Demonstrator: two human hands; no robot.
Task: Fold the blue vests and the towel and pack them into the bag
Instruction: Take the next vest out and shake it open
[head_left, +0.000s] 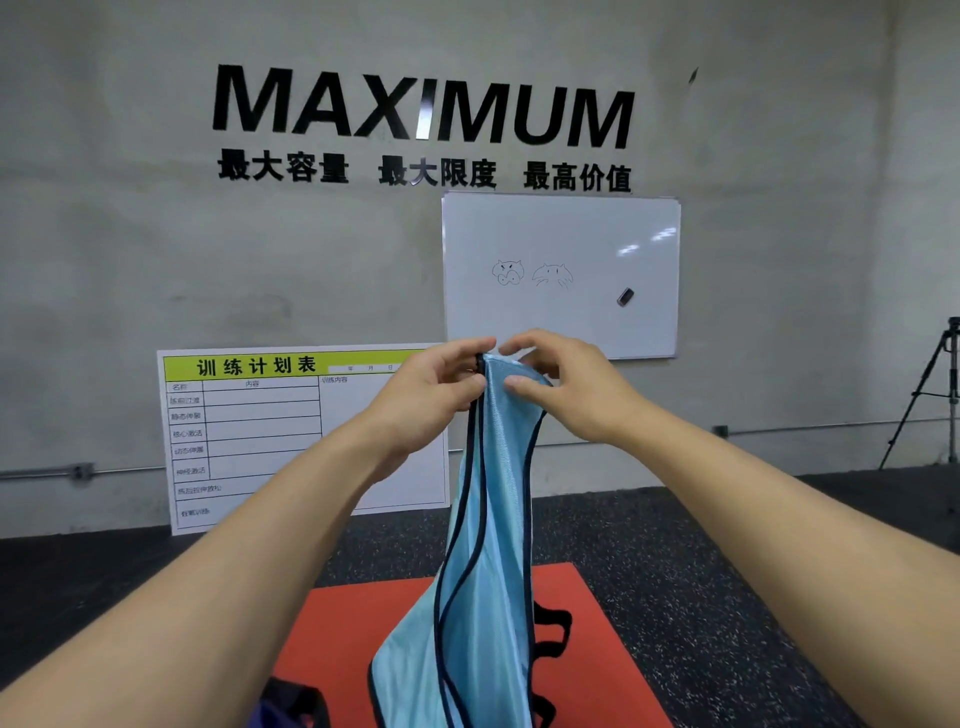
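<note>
One black "MAXIMUM" wall sign (423, 106)

The vest (483, 545) hangs over the mat (597, 623), the whiteboard (561, 275) behind.

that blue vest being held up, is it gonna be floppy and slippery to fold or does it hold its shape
Probably floppy: the blue vest hangs limp from where the left hand and right hand pinch its top, draping down toward the red mat. Its sheen suggests thin, smooth mesh, so likely light and somewhat slippery; folds may slide apart.
</note>
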